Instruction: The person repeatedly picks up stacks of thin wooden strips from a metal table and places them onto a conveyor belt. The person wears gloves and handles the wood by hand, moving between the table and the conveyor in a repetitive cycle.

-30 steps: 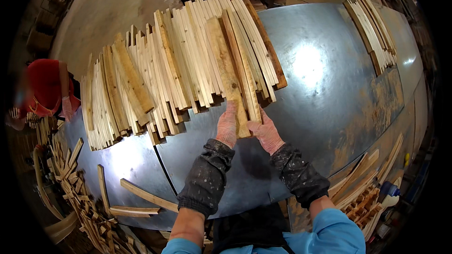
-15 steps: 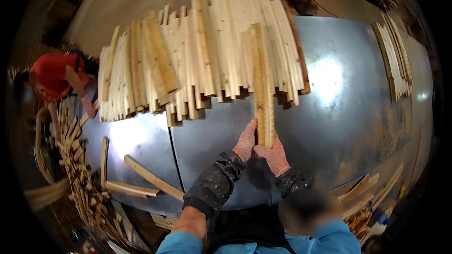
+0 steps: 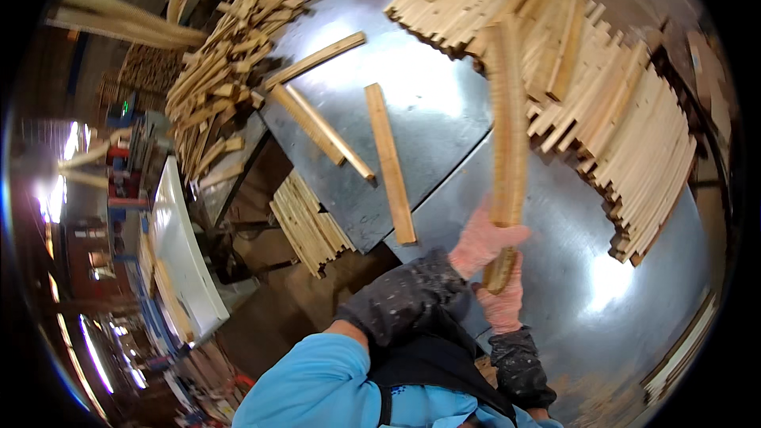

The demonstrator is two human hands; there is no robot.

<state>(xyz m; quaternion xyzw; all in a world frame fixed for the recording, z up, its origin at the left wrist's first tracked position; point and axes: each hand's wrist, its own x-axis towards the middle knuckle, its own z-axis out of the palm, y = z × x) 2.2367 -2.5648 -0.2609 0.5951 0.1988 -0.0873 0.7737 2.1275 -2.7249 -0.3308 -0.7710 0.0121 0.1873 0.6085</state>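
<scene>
- nearest, the right hand [image 3: 506,307], in a pinkish glove, has its fingers closed around the near end of a long wooden strip [image 3: 509,127].
- just beyond it, the left hand [image 3: 478,239], gloved alike, grasps the same strip from the left, fingers wrapped across its upper face.
- the strip points away from the body, above the metal table [image 3: 547,210]; its far end overlaps the row in view, and whether they touch cannot be told. nor is it clear whether it is one piece or two laid together.
- the step in hand looks like carrying or turning the strip with both hands; the next move seems to call for a firm two-handed hold and care that the long far end clears the neighbouring wood.
- past the hands, a single loose board [image 3: 390,162] lies left on the table, apart from a few more strips [image 3: 305,125].
- further out, a ragged row of pale strips [image 3: 638,154] lies side by side along the table.
- off the table's far left side, a jumbled heap of offcuts [image 3: 230,99] piles up.
</scene>
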